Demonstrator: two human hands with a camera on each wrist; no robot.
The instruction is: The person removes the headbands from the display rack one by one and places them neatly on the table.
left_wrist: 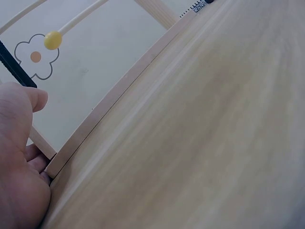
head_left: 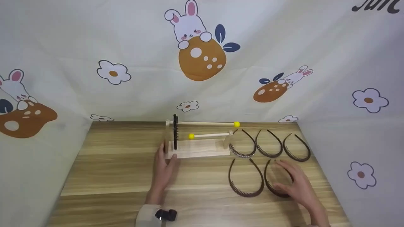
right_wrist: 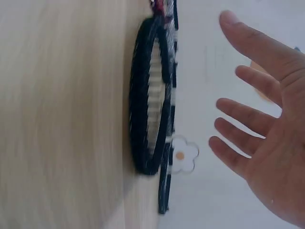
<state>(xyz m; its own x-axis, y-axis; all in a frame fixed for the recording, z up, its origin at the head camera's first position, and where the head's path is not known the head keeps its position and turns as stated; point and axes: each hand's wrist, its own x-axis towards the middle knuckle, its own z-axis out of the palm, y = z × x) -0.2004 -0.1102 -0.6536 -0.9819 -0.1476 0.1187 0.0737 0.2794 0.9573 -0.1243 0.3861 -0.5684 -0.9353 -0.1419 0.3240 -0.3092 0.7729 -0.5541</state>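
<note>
My left hand (head_left: 163, 173) holds the left end of a wooden stand (head_left: 199, 154), thumb by the base's front edge and fingers at its outer side. In the left wrist view, fingers curl behind the corner of the stand's base (left_wrist: 107, 100). A dark toothed headband (head_left: 175, 134) hangs from the upper rod, near the left upright. Over at the right, my right hand (head_left: 298, 184) hovers above a dark headband (head_left: 267, 181) lying on the table. The right wrist view shows that hand's fingers spread and apart from the headband (right_wrist: 138, 95).
Other headbands lie to the right of the stand: one (head_left: 246, 194) in the front row, and three behind, including a far right one (head_left: 307, 149). Two rods end in yellow balls (head_left: 236, 124). Patterned cloth (head_left: 142, 94) walls in the wooden table (head_left: 104, 176) at back and sides.
</note>
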